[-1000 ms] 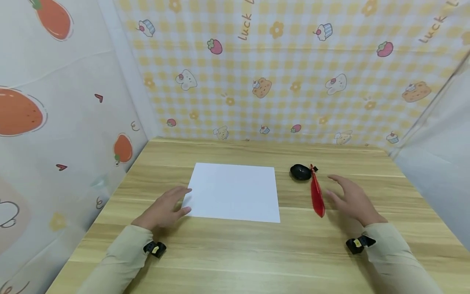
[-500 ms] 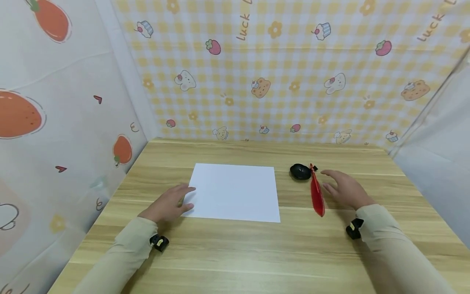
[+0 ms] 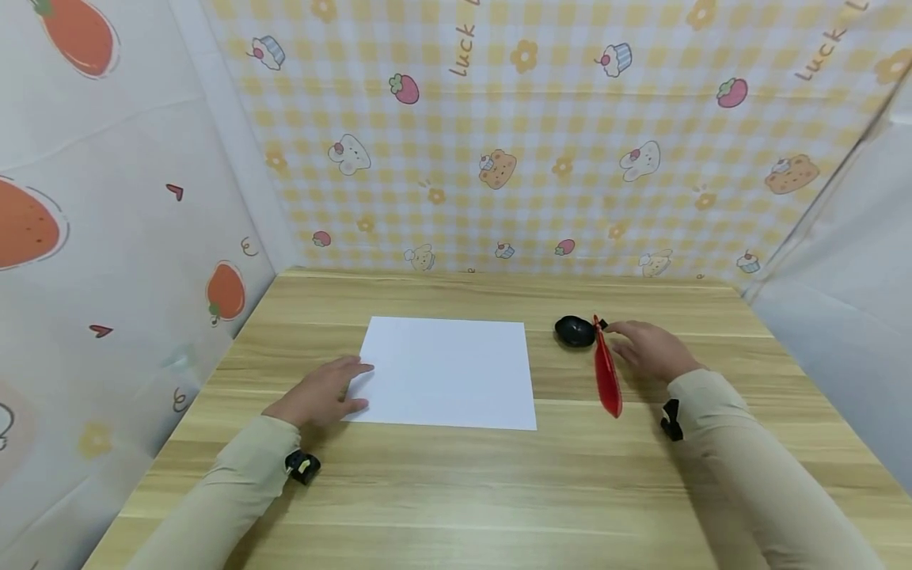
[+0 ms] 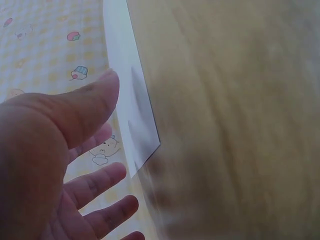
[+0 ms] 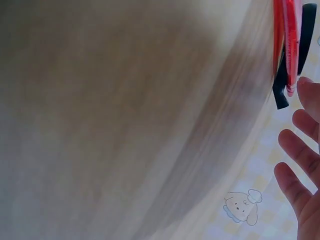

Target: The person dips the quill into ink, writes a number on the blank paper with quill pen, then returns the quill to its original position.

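A white sheet of paper (image 3: 449, 376) lies flat on the wooden table. My left hand (image 3: 324, 392) is at its left edge, fingers and thumb spread, with the fingertips overlapping the sheet in the head view. To the right of the paper lies a glossy black oval object (image 3: 575, 332). A long red blade-shaped piece (image 3: 607, 376) adjoins it, narrow at the far end and wider towards me. A small black tab sticks out past the red piece. My right hand (image 3: 654, 350) reaches in from the right, its index fingertip right at that tab, fingers relaxed and apart, gripping nothing.
The wooden table (image 3: 442, 491) ends at a yellow checked cloth wall (image 3: 456, 134) behind. A white printed cloth (image 3: 150, 261) stands on the left, and a plain white sheet (image 3: 841, 229) on the right. Both wrists carry small black cameras.
My right hand has moved left and away from me, up to the red piece and black tab. The left hand has shifted slightly right over the paper's edge. The objects stay put.
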### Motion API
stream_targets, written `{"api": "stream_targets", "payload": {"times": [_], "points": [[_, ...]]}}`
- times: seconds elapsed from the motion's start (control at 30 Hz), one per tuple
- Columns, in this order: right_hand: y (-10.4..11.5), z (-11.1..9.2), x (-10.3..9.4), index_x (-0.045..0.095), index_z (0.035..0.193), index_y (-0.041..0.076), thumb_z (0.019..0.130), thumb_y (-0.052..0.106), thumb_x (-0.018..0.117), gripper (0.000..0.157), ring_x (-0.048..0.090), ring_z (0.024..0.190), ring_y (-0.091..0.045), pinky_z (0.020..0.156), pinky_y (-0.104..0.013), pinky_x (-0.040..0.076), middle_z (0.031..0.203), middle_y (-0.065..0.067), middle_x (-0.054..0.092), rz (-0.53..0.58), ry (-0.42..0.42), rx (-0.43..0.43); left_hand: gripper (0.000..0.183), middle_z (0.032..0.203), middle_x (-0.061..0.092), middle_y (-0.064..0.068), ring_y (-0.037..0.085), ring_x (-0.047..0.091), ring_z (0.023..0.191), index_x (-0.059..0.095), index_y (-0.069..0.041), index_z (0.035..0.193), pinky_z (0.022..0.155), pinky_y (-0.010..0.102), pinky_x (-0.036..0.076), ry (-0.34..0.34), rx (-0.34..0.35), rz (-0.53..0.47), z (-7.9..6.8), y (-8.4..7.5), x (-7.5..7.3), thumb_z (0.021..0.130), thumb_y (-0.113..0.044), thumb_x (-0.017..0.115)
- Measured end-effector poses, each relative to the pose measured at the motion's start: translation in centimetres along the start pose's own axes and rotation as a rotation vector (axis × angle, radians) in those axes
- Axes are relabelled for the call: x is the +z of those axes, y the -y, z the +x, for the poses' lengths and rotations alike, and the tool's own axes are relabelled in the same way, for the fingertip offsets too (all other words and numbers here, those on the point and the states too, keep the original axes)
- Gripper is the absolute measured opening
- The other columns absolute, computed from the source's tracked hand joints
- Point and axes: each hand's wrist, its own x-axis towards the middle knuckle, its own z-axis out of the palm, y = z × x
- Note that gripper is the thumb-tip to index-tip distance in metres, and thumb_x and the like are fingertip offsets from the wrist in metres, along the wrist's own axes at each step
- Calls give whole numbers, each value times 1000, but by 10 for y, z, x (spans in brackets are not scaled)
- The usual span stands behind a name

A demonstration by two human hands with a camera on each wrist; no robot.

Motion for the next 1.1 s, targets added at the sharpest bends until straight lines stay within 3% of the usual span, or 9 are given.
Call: {"api": "stream_targets", "payload": {"times": [0.6, 1.1], "points": [[2, 11, -1, 66, 112, 3, 87, 0, 69, 25, 65, 98, -39, 81, -52, 53, 108, -20, 68, -39, 29, -107, 54, 144, 40, 29, 48, 37, 131, 54, -1, 135, 103, 59, 33, 65, 10, 24, 2, 2, 1, 90, -25, 71], [-4, 14, 6, 69, 107, 6, 85, -2, 70, 23, 68, 88, -33, 73, -46, 56, 98, -13, 70, -28, 52, -116, 55, 144, 38, 30, 49, 35, 132, 53, 0, 136, 104, 60, 31, 69, 18, 11, 0, 1, 0, 90, -25, 70]]}}
